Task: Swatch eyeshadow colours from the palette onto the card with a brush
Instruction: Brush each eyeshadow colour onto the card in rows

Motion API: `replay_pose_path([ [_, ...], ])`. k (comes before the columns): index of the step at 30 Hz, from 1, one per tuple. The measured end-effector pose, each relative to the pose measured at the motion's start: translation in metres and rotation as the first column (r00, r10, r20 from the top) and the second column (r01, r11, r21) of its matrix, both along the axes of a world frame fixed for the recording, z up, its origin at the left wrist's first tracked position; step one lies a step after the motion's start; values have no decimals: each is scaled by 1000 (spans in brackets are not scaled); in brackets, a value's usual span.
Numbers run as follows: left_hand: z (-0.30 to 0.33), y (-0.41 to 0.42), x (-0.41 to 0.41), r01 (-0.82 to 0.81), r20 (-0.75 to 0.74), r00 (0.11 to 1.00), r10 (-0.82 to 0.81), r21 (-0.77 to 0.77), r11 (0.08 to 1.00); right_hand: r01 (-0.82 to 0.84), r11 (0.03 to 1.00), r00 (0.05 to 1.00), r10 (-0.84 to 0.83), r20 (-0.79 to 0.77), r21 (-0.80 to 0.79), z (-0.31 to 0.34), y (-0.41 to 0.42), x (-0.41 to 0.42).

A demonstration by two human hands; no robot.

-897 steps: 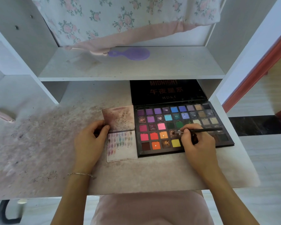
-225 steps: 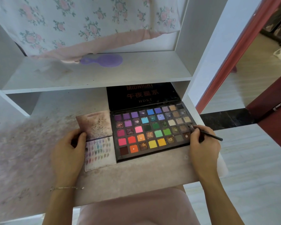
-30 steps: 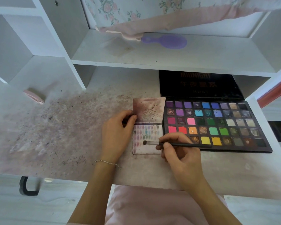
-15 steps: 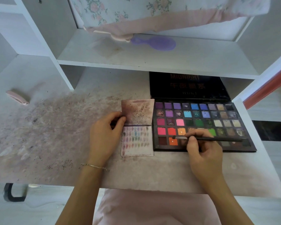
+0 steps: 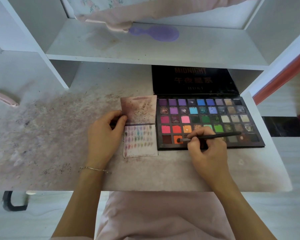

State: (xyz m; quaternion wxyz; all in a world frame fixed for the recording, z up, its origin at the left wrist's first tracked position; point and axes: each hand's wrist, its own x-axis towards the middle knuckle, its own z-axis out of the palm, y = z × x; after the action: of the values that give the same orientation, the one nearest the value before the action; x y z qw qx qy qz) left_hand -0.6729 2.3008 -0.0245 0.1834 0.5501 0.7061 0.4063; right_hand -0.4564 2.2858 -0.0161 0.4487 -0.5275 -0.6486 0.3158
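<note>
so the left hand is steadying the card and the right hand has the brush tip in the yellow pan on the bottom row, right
Not quite. The head view shows the brush tip in the orange pan, second from the left on the palette's bottom row, not a yellow one. The rest holds: the left hand steadies the card at its left edge, and the right hand holds the brush.

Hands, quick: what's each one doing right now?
Left hand: fingers pinching the left edge of the card, steadying it.
Right hand: closed on the brush, tip in the orange pan of the palette.
</note>
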Motion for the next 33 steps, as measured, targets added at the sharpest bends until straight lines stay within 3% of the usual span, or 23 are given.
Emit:
replay_pose_path([
  [11,0,0,0,14,-39,999,-14,-8,1000,20,999,1000,-19,17,-36,0,-1,1],
  [15,0,1,0,8,-45,999,-8,0,1000,60,998,997,-59,-58,18,2,-1,1],
  [21,-1,2,0,15,-36,999,-14,14,1000,-98,995,985,100,-138,20,3,-5,-24],
  [26,0,1,-1,28,-36,999,-27,17,999,-279,959,957,273,-103,-54,-1,-14,-53],
  [33,0,2,1,23,-4,1000,-23,23,999,-331,939,941,320,-111,-96,-5,-14,-54],
])
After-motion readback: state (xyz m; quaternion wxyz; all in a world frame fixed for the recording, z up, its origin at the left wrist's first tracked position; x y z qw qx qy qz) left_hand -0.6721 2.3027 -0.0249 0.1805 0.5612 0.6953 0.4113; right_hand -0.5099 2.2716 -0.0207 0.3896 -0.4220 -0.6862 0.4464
